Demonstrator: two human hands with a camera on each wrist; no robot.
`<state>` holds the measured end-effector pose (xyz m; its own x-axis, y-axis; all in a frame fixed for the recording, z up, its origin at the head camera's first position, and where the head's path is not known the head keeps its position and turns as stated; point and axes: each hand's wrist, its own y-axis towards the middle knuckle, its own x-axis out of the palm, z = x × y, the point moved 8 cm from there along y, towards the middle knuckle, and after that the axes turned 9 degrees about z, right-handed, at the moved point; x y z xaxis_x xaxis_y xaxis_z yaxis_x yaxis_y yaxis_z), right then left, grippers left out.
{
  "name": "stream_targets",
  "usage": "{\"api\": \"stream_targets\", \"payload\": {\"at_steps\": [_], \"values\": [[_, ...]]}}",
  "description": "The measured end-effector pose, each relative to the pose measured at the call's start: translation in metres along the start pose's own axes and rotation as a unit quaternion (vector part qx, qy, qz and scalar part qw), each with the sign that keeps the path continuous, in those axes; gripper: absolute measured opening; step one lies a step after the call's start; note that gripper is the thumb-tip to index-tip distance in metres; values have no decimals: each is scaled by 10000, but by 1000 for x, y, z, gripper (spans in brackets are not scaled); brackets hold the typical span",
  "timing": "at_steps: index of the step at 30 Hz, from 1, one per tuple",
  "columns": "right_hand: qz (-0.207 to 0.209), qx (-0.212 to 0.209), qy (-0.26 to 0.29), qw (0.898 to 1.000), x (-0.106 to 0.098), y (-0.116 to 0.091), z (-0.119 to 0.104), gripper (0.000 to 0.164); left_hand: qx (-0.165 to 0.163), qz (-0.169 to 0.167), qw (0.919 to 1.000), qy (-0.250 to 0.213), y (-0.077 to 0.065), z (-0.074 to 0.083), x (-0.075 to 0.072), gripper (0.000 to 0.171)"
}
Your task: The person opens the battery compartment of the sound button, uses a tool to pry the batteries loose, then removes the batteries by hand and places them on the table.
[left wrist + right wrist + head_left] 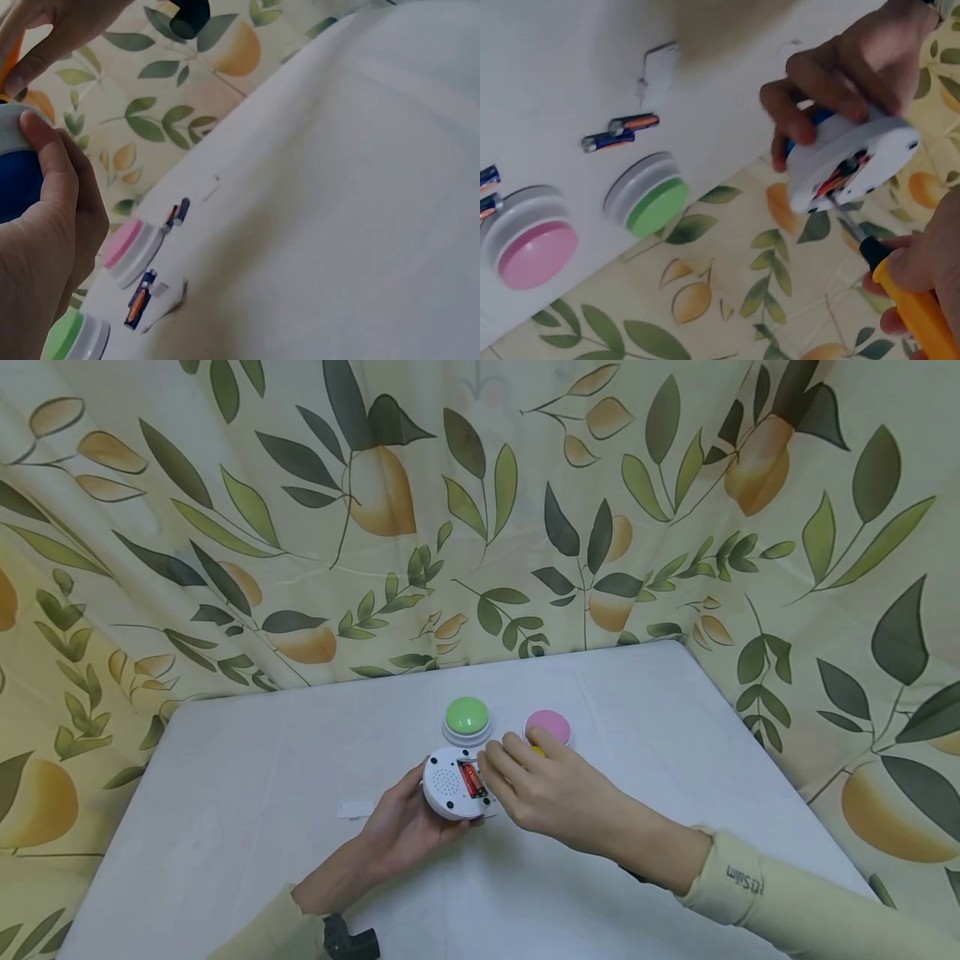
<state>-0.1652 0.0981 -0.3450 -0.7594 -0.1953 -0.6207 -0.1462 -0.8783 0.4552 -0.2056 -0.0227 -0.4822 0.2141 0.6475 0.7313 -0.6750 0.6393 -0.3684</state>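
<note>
My left hand [401, 831] grips a round white push button [442, 793] turned underside up, its blue dome [19, 184] facing away. Its battery bay lies uncovered, with red batteries [472, 779] inside. In my right hand [555, 793] is a screwdriver [911, 300] with a yellow-orange handle and a black collar. The metal shaft slants toward the button, its tip right at the edge of the battery bay. In the head view the right fingers hide most of the tool.
Behind the hands stand a green push button [467, 717] and a pink push button [547, 725]. Loose blue-and-orange batteries [622, 133] lie near them, beside a small white cover [660, 71]. Another white piece [356, 809] lies left of the left hand. A patterned curtain [480, 552] hangs behind the white table [247, 793].
</note>
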Motion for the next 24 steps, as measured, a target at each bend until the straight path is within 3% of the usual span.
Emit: {"api": "stream_targets", "payload": {"at_steps": [8, 16, 24], "values": [[-55, -1, -104, 9999, -3, 3, -1, 41, -10, 23, 10000, -52, 0, 2, 6, 65], [-196, 238, 840, 9960, -1, 6, 23, 38, -87, 54, 9996, 251, 1, -2, 3, 65], [-455, 480, 1725, 9828, 11, 9, 44, 33, -185, 130, 9989, 406, 5, -8, 4, 63]]}}
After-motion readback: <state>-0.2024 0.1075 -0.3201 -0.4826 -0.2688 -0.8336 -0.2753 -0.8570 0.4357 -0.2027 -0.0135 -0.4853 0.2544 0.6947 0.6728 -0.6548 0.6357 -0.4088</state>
